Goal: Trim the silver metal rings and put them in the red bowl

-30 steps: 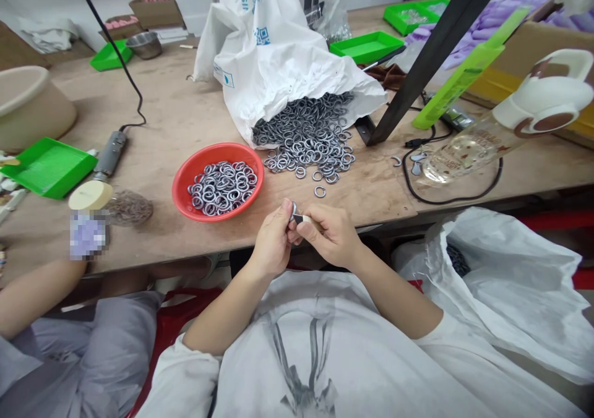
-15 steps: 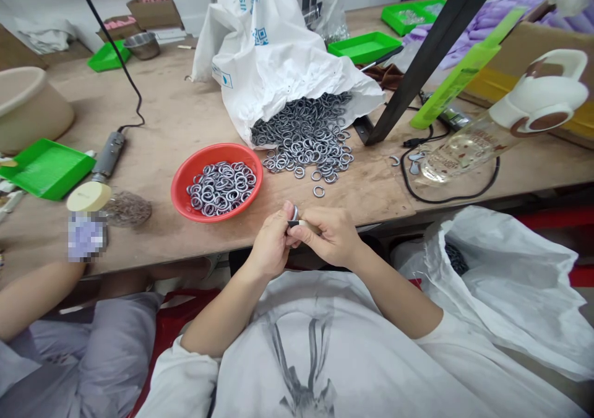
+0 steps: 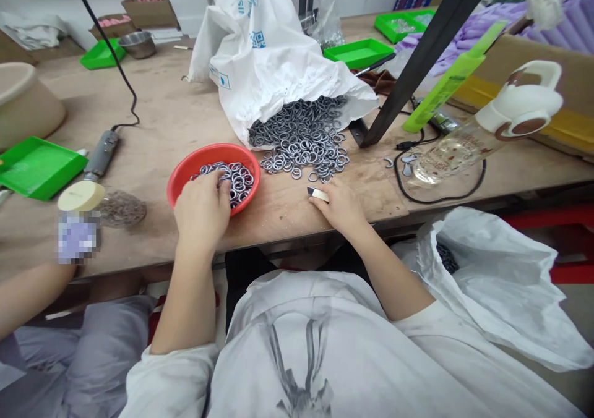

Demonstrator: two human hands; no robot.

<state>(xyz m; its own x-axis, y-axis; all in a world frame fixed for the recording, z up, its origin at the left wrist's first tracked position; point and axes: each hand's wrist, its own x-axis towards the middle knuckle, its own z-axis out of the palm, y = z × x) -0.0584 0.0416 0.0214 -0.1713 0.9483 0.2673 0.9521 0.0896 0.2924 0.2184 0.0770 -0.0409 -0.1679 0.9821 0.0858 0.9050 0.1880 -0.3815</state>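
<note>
My left hand [image 3: 203, 211] reaches over the near left rim of a red plastic bowl [image 3: 172, 180] partly filled with grey metal rings [image 3: 241, 180]. Its fingertips dip among these rings and are mostly hidden behind the back of the hand, so whether they grip one does not show. My right hand [image 3: 342, 204] is closed around a small knife [image 3: 319, 194] with a cream handle and a dark tip pointing left. Its fingertips lie at the near edge of a heap of loose grey rings [image 3: 309, 149], which spills from a white woven sack [image 3: 278, 53].
A black slanted post [image 3: 413, 72] stands right of the heap. Beyond it are a cable [image 3: 396, 180], a leaning drink bottle [image 3: 455, 152] and a lime-green tube [image 3: 445, 87]. A jar [image 3: 123, 209] and a green tray [image 3: 39, 167] lie left, near another person's arm [image 3: 34, 291].
My hands were together in front of me around a ring and the knife. They have parted: the left went to the bowl, the right moved right to the heap with the knife.
</note>
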